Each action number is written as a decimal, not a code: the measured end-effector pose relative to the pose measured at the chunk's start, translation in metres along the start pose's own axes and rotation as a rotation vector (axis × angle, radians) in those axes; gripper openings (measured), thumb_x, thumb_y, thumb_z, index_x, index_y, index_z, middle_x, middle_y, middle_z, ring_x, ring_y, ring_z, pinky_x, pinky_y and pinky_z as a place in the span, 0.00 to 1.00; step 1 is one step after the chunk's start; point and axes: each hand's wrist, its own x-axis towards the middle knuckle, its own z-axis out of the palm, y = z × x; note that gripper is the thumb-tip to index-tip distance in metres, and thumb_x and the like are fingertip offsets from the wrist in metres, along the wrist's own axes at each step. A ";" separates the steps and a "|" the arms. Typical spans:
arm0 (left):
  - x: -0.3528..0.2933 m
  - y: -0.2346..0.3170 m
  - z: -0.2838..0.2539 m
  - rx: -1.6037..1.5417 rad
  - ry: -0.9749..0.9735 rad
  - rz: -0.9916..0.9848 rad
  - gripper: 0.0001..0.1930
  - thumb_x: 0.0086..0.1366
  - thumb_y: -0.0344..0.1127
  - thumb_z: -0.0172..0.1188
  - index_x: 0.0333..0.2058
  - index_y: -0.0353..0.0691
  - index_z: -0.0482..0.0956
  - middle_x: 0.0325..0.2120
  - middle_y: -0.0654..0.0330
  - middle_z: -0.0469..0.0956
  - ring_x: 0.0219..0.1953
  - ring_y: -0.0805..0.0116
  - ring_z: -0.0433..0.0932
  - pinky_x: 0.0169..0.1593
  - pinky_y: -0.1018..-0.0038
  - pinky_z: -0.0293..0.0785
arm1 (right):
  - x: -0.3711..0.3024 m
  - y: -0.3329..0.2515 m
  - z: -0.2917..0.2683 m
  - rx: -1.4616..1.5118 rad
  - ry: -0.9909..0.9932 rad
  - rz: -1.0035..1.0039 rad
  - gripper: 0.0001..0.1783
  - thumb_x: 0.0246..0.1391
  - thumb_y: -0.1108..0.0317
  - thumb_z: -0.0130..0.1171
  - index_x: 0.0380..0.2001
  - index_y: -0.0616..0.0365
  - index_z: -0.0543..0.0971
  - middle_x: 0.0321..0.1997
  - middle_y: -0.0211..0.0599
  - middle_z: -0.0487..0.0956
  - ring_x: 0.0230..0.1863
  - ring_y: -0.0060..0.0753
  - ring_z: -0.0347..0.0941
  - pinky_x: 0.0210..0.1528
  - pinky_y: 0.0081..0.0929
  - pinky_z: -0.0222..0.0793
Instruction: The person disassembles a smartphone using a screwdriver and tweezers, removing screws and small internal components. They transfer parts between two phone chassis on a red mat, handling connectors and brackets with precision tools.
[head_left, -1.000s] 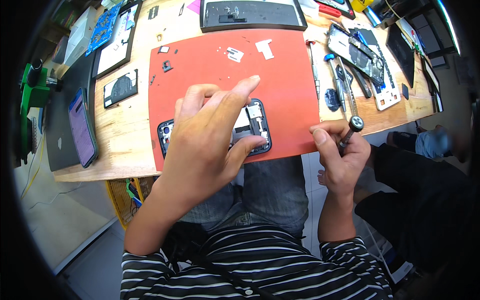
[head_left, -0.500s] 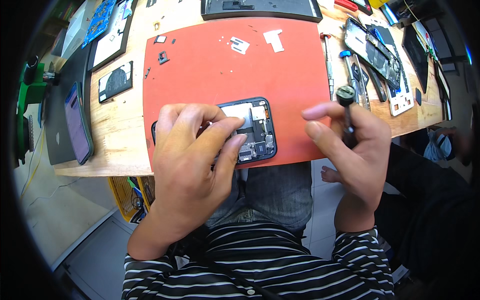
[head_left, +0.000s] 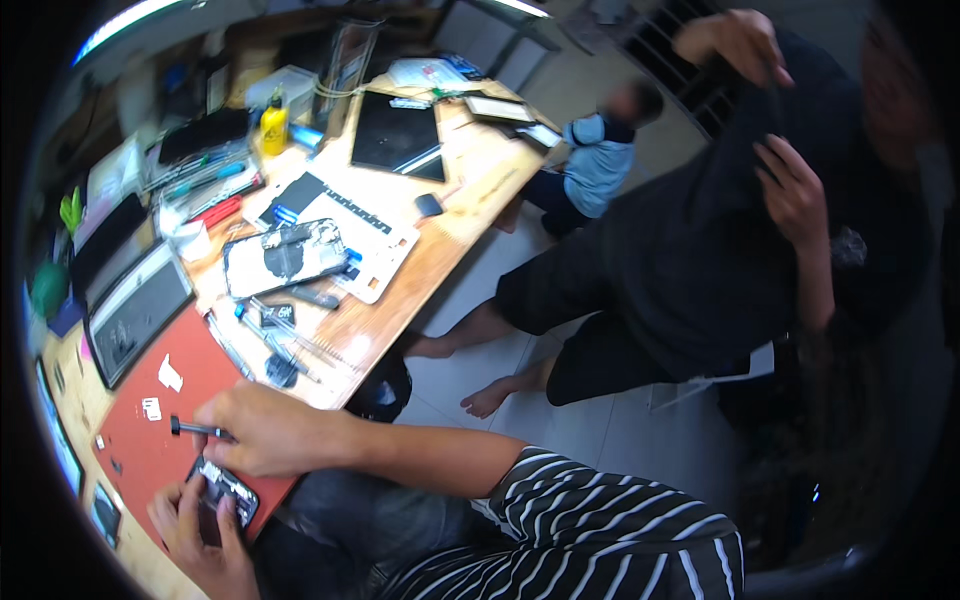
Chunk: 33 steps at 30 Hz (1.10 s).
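Gripped a driver [head_left: 186, 427] in the right hand [head_left: 258, 430], clasped an opened phone [head_left: 232, 486] in the left hand [head_left: 196, 540], best pinned flat to the mat [head_left: 205, 360] against slipping.

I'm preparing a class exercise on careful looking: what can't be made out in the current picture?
In the head view:
Tip of the dark tool: hidden, apparently by the right hand.
Part of the opened phone: covered by the left hand.
Small dark part on the red mat: too small and blurred to identify.
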 end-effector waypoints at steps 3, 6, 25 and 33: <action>0.002 0.018 -0.002 0.189 -0.052 0.035 0.20 0.67 0.52 0.70 0.53 0.53 0.88 0.43 0.51 0.82 0.46 0.47 0.80 0.51 0.53 0.76 | -0.013 -0.007 -0.006 0.081 0.077 0.039 0.07 0.53 0.71 0.67 0.30 0.66 0.86 0.30 0.56 0.84 0.37 0.59 0.83 0.45 0.47 0.77; 0.007 0.021 -0.001 0.170 -0.042 0.070 0.19 0.66 0.53 0.70 0.53 0.56 0.88 0.43 0.52 0.82 0.46 0.47 0.80 0.51 0.53 0.76 | -0.015 -0.002 0.001 0.035 0.148 0.039 0.07 0.52 0.71 0.68 0.30 0.66 0.86 0.30 0.56 0.85 0.38 0.59 0.84 0.45 0.47 0.77; 0.005 0.001 0.001 0.116 0.007 0.122 0.16 0.69 0.44 0.69 0.53 0.57 0.89 0.39 0.51 0.82 0.43 0.49 0.80 0.49 0.55 0.77 | -0.008 0.000 0.012 -0.062 0.164 -0.027 0.05 0.51 0.73 0.68 0.30 0.65 0.86 0.29 0.53 0.85 0.36 0.57 0.85 0.44 0.45 0.78; 0.005 0.004 -0.002 0.157 -0.010 0.111 0.14 0.68 0.43 0.70 0.52 0.56 0.90 0.38 0.52 0.81 0.43 0.50 0.80 0.49 0.55 0.77 | -0.010 -0.001 0.010 -0.090 0.155 -0.003 0.06 0.52 0.72 0.68 0.30 0.65 0.86 0.29 0.54 0.85 0.38 0.57 0.85 0.45 0.45 0.78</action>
